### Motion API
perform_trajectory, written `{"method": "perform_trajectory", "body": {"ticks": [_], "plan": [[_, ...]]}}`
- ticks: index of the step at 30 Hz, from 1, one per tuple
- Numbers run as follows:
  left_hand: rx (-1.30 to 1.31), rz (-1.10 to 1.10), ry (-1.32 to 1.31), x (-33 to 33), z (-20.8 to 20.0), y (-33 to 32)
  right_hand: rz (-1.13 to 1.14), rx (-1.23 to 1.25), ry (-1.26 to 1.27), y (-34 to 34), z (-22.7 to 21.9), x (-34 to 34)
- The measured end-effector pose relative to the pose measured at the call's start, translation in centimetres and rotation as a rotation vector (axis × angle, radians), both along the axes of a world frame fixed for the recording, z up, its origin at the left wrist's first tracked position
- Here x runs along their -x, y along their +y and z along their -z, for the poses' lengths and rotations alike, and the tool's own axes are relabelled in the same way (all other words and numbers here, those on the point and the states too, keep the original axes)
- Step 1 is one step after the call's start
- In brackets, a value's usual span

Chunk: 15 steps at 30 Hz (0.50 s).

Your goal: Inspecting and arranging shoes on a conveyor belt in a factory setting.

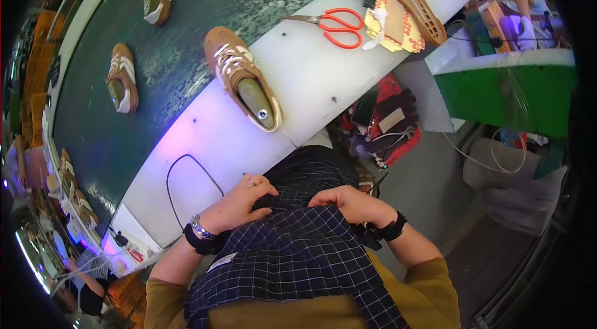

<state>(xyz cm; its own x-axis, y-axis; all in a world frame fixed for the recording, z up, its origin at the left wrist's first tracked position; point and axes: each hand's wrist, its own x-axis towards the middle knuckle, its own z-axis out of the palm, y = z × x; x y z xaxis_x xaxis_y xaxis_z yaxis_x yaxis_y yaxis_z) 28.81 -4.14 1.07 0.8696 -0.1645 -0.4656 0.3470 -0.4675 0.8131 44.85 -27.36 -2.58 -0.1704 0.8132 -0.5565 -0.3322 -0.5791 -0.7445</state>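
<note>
Dark checked apron (pixel 286 260) touches left hand (pixel 237 206) while right hand (pixel 360 206) pinches it.

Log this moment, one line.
left hand: touching checked apron; right hand: pinching apron; nearest shoe: heel on white ledge, toe over green surface; scissors: mostly on ledge

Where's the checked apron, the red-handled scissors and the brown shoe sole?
Checked apron (pixel 286 260): head view, middle of its cloth.
Red-handled scissors (pixel 320 20): head view, where handles meet blades.
Brown shoe sole (pixel 411 3): head view, its middle.

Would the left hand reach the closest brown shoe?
Probably yes: nothing seems to stand between the left hand and the brown shoe, but the hand is busy at the checked apron.
</note>
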Motion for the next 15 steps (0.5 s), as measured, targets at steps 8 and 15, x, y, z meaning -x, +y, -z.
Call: {"method": "perform_trajectory", "body": {"ticks": [8, 15], "plan": [[-0.066, -0.334, -0.175, 2.6, -1.1, -2.2, -0.105, -0.191, -0.215, 1.5, -1.4, -0.4], [0.152, -0.396, 0.174, 5.3, -2.5, -2.7, -0.008, 0.003, -0.012, 2.0, -0.6, 0.3]]}}
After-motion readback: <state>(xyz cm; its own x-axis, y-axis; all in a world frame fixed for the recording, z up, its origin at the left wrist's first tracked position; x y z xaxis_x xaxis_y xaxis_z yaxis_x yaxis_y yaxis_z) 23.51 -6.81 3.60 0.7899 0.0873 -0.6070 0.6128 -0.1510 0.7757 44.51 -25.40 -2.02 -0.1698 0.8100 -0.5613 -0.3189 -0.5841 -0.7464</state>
